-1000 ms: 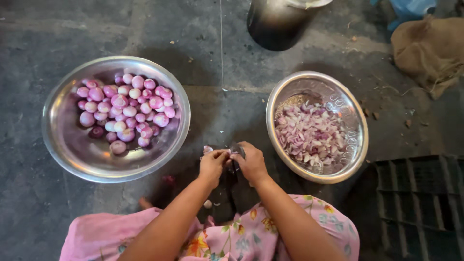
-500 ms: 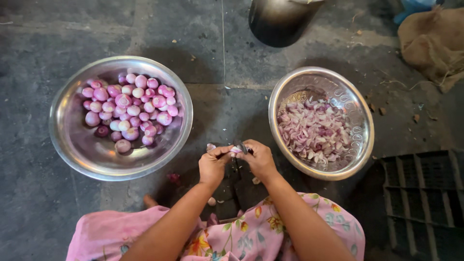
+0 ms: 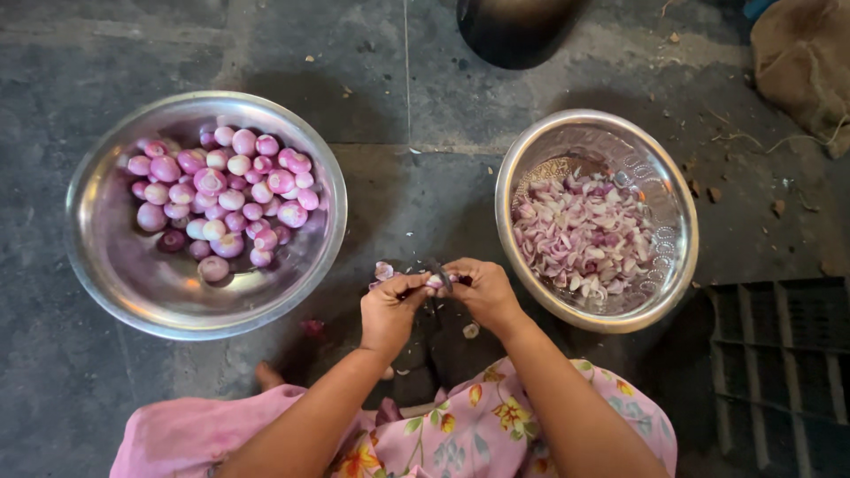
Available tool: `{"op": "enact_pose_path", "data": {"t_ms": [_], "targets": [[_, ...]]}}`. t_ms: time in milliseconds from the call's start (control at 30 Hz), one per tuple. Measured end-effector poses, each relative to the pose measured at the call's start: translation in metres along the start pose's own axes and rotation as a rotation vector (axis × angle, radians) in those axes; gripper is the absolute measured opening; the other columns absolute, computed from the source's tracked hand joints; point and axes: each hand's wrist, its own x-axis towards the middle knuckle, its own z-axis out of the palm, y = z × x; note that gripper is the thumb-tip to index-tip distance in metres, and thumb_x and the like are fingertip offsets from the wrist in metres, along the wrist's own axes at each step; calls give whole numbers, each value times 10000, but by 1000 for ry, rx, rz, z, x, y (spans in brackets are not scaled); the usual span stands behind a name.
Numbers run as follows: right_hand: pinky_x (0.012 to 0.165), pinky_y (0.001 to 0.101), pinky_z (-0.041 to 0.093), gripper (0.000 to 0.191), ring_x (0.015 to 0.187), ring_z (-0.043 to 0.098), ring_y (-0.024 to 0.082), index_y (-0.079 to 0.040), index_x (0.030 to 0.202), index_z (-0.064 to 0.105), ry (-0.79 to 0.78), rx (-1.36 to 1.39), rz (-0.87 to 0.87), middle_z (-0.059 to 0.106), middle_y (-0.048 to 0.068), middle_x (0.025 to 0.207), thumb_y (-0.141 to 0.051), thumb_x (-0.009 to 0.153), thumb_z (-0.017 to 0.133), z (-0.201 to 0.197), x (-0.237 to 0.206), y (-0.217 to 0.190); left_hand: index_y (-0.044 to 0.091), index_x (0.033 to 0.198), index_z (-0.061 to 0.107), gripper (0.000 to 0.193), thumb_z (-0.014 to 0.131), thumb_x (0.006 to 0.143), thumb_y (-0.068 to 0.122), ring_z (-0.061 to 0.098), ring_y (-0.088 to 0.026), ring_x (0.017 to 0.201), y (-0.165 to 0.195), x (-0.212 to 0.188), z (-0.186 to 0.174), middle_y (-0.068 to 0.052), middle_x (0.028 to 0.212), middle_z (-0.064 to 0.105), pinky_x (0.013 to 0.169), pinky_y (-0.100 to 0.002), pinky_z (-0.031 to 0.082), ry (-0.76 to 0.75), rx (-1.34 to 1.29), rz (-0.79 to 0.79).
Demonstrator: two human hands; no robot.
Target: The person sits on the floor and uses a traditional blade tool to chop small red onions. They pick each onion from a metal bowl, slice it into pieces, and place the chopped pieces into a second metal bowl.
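Holding a small onion (image 3: 436,281) between both hands, I sit low over the dark stone floor (image 3: 416,190), and my hands are in the same spot as a moment ago, between the two bowls. My left hand (image 3: 390,308) has its fingers curled shut on one end of the onion. My right hand (image 3: 482,292) is closed too, on the onion and on a little dark blade (image 3: 440,273) that sticks up by my thumb. What is new is that the onion now looks split, with a pink bit (image 3: 383,270) lying just beside my left fingers. So this one seems partly cut. The big bowl (image 3: 106,265) on my left holds the whole peeled onions (image 3: 221,195). The bowl (image 3: 677,221) on my right holds the cut pieces (image 3: 584,235), and it is near my right hand.
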Motion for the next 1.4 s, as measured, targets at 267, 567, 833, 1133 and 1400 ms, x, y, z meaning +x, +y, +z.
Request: {"op": "enact_pose_path", "data": {"t_ms": [267, 567, 833, 1133, 1400], "targets": [[779, 261, 587, 186, 838, 723, 122, 1, 998, 785, 35, -84, -103, 750, 52, 911, 22, 814, 770, 4, -5, -12, 10, 1000, 788, 159, 780, 848, -38, 740, -85, 832, 5, 4, -3, -60, 931, 805, 792, -236, 579, -9, 59, 122], [764, 296, 570, 235, 836, 729, 188, -30, 990, 759, 219, -361, -189, 756, 96, 947, -112, 786, 843, 22, 2, 5, 15, 1050, 793, 170, 737, 894, 53, 697, -73, 761, -27, 20, -2, -30, 886, 782, 722, -222, 578, -5, -76, -221], [778, 296, 550, 268, 827, 724, 203, -30, 1009, 745, 189, -405, -57, 758, 102, 923, -100, 765, 831, 18, 4, -1, -8, 1079, 780, 182, 727, 914, 48, 710, -99, 803, -46, 27, 1, -56, 945, 772, 741, -235, 587, -52, -274, -317], [803, 260, 546, 236, 850, 711, 114, -13, 986, 750, 184, -251, -135, 756, 39, 932, -22, 753, 788, 15, -13, -18, 12, 1086, 798, 199, 729, 901, -1, 695, -77, 801, -20, 8, 7, -27, 941, 786, 749, -235, 587, 8, -220, -149], [808, 287, 565, 176, 861, 709, 149, -11, 979, 771, 109, -120, -133, 764, 79, 943, -41, 808, 796, 9, -2, -7, -12, 1030, 805, 166, 746, 875, -17, 705, -73, 814, -11, 12, -2, -32, 910, 804, 777, -222, 569, -22, -83, -82]]}}
